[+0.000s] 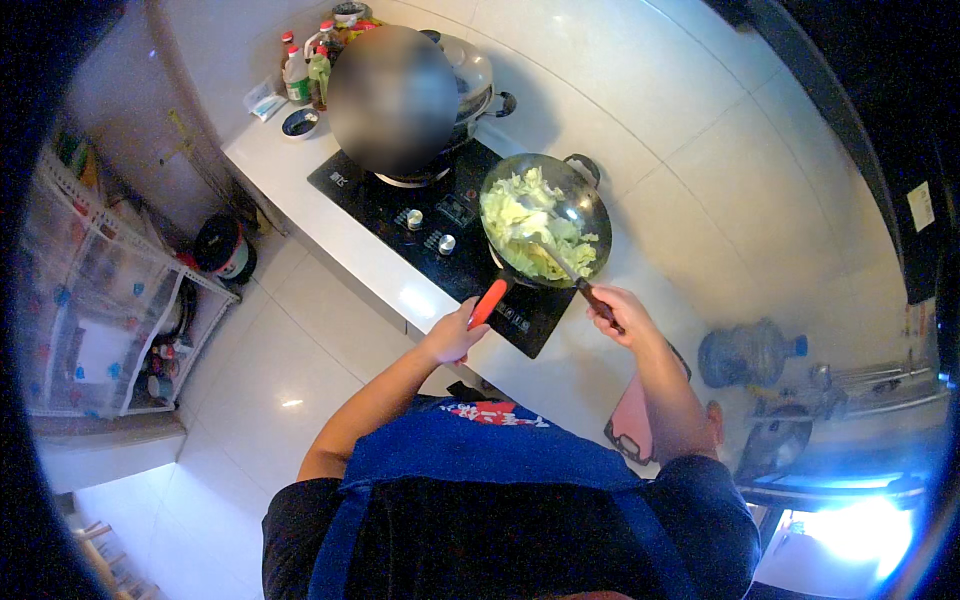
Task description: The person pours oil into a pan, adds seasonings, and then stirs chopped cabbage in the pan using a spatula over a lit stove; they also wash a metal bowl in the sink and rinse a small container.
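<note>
A dark wok (600,225) holding chopped pale green cabbage (525,217) sits at the right part of a black two-burner cooktop (465,274). My left hand (454,336) grips the wok's red handle (489,301) near the counter's front edge. In my right hand (624,313) is the dark handle of a metal spatula (559,259); its shaft slants down into the wok, and its blade is hidden among the leaves.
On the left burner stands a lidded pot (476,82), partly behind a blurred patch. Beside it are bottles (297,79) and a small bowl (301,123). A pink cutting board (632,420) lies to my right, near a large blue water bottle (742,354). A covered rack (105,315) stands at left.
</note>
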`<act>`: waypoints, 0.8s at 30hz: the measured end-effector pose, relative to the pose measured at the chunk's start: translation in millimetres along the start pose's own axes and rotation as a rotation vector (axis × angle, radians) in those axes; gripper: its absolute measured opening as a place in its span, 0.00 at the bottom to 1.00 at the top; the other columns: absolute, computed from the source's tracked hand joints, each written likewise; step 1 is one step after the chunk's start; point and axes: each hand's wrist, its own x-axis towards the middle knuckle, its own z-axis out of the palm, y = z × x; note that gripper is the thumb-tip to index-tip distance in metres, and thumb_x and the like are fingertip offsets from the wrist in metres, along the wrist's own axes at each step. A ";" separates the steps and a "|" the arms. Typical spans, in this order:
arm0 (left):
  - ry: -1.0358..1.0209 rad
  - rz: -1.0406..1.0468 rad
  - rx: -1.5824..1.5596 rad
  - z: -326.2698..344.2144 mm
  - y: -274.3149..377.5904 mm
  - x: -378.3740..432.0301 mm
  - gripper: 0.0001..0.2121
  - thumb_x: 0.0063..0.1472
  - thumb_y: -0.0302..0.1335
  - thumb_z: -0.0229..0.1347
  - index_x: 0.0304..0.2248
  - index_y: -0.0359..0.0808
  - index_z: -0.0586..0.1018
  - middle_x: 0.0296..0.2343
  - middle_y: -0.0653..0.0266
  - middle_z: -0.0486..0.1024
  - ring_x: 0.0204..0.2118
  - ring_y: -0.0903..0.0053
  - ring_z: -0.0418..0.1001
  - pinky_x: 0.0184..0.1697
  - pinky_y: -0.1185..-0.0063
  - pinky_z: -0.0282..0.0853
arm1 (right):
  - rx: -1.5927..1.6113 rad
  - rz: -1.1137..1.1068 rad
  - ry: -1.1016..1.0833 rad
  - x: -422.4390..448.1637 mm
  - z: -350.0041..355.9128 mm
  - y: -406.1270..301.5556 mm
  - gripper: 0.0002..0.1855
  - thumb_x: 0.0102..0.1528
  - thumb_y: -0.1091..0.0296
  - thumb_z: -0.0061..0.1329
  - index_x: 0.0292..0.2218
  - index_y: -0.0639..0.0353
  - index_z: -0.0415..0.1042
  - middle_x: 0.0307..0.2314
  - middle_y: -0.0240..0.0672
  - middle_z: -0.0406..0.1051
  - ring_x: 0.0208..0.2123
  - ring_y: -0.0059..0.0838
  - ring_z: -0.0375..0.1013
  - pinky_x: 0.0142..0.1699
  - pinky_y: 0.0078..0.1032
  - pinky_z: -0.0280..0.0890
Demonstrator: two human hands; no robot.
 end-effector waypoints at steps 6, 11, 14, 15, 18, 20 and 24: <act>0.007 -0.012 0.000 -1.9 4.5 -2.7 0.28 0.57 0.32 0.49 0.53 0.36 0.51 0.17 0.60 0.68 0.09 0.76 0.67 0.10 0.79 0.64 | -0.376 -0.158 0.199 48.3 -6.6 -1.2 0.15 0.52 0.66 0.43 0.41 0.61 0.67 0.12 0.32 0.64 0.08 0.17 0.57 0.10 0.18 0.49; 0.006 -0.026 0.035 -1.9 5.5 -1.6 0.29 0.56 0.33 0.49 0.53 0.34 0.51 0.23 0.51 0.72 0.11 0.73 0.69 0.12 0.77 0.66 | -0.688 -0.411 0.382 75.0 -22.1 -29.7 0.21 0.46 0.68 0.49 0.43 0.57 0.68 0.13 0.37 0.66 0.12 0.27 0.65 0.17 0.25 0.60; -0.013 -0.013 0.009 -2.6 9.3 -0.6 0.28 0.56 0.33 0.49 0.53 0.34 0.51 0.23 0.52 0.72 0.11 0.73 0.69 0.11 0.78 0.66 | -1.106 -0.701 0.457 107.8 -18.8 2.8 0.22 0.43 0.70 0.49 0.44 0.54 0.68 0.20 0.44 0.69 0.20 0.38 0.69 0.25 0.29 0.64; -0.017 -0.014 -0.009 -3.5 8.1 -2.2 0.28 0.56 0.33 0.49 0.53 0.34 0.51 0.22 0.52 0.72 0.11 0.73 0.69 0.11 0.78 0.66 | -1.262 -0.812 0.463 109.2 -8.3 12.1 0.23 0.43 0.71 0.49 0.44 0.53 0.68 0.22 0.46 0.70 0.23 0.41 0.70 0.28 0.30 0.65; -0.006 -0.029 -0.045 -4.7 -0.4 -2.0 0.27 0.57 0.33 0.48 0.53 0.37 0.51 0.17 0.59 0.68 0.10 0.76 0.68 0.10 0.78 0.65 | -1.361 -0.658 0.391 57.6 15.4 25.3 0.21 0.43 0.72 0.47 0.42 0.51 0.69 0.28 0.52 0.68 0.29 0.49 0.69 0.34 0.34 0.64; -0.011 -0.031 -0.019 -2.6 3.2 0.3 0.28 0.56 0.33 0.49 0.53 0.36 0.51 0.20 0.55 0.71 0.11 0.74 0.69 0.11 0.78 0.66 | -1.297 -0.576 0.392 23.1 -4.5 13.8 0.20 0.42 0.72 0.48 0.41 0.48 0.71 0.28 0.45 0.71 0.30 0.44 0.70 0.35 0.34 0.65; -0.008 -0.060 -0.001 -2.3 9.4 -1.1 0.29 0.56 0.33 0.49 0.54 0.36 0.51 0.21 0.53 0.72 0.11 0.73 0.69 0.11 0.77 0.66 | -1.127 -0.481 0.278 -55.3 -44.0 -38.0 0.18 0.41 0.71 0.49 0.38 0.53 0.72 0.29 0.44 0.71 0.29 0.39 0.72 0.34 0.28 0.65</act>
